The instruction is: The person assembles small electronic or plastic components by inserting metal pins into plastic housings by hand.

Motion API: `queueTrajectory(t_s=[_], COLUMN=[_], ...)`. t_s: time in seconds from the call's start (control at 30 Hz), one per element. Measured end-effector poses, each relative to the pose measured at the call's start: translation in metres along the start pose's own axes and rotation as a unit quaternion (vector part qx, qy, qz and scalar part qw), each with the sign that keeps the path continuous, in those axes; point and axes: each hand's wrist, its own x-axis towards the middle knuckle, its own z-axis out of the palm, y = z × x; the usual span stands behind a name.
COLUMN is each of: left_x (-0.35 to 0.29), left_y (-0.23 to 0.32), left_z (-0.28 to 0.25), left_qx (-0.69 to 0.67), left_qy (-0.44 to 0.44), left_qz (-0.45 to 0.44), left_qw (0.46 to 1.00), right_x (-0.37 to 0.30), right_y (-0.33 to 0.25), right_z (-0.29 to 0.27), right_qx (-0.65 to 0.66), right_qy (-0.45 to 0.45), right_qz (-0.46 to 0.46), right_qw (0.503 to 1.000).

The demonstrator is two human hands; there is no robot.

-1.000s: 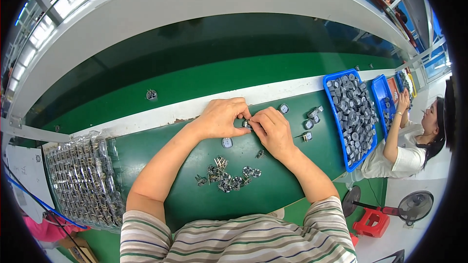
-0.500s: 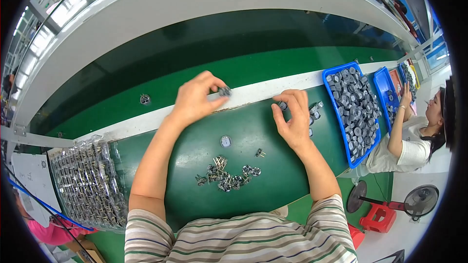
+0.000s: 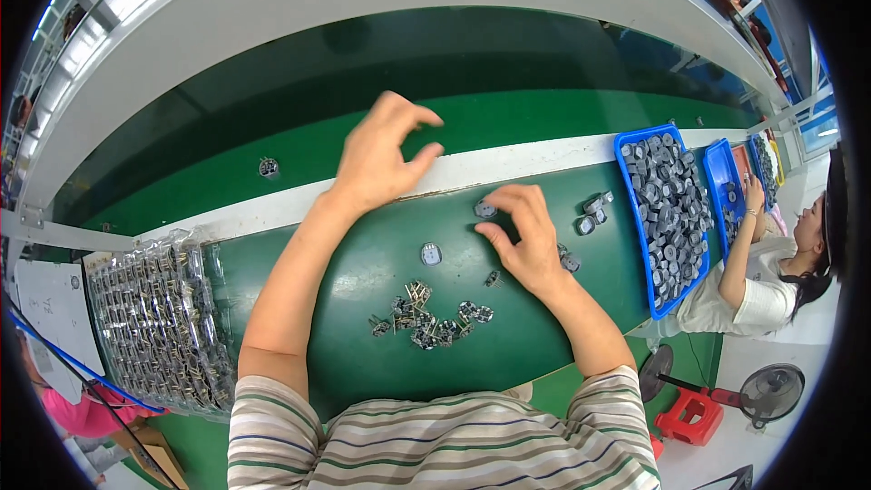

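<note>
My left hand (image 3: 386,152) reaches over the white rail at the far side of the bench, thumb and fingers apart and nothing visible between them. Above the green bench, my right hand (image 3: 524,240) curls its fingers and thumb about a small grey round housing (image 3: 485,209) at the fingertips. A lone round housing (image 3: 431,254) sits between my arms. Closer to me lies a loose pile of small circuit boards with metal pins (image 3: 426,322). One pinned part (image 3: 493,279) is apart from the pile, below my right hand. More grey housings (image 3: 594,215) rest to its right; another is partly hidden by my right wrist.
A blue tray (image 3: 650,286) full of grey housings stands at right. Plastic-wrapped rows of pinned parts (image 3: 159,322) cover the left end. Beyond the white rail (image 3: 526,159), a single part (image 3: 269,167) lies on the green belt. A co-worker (image 3: 762,281) sits at right by a second blue tray.
My left hand has moved up and farther over the rail; the part between its fingertips no longer shows. My right hand has moved left along with the grey housing.
</note>
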Motion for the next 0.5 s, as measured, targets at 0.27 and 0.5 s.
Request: queueTrajectory(t_s=[0.27,0.5], left_x=[-0.017,-0.022], left_y=[0.002,0.003], left_z=[0.027,0.038], left_qx=[-0.183,-0.040], left_qy=[-0.240,-0.231], left_qz=[-0.016,0.087], left_qw=[0.953,0.968], right_x=[0.002,-0.001], right_y=[-0.037,-0.022], right_z=[0.006,0.000], right_qx=[0.090,-0.023], right_qy=[-0.232,-0.174], right_qz=[-0.101,-0.086], right_qw=[0.963,0.981])
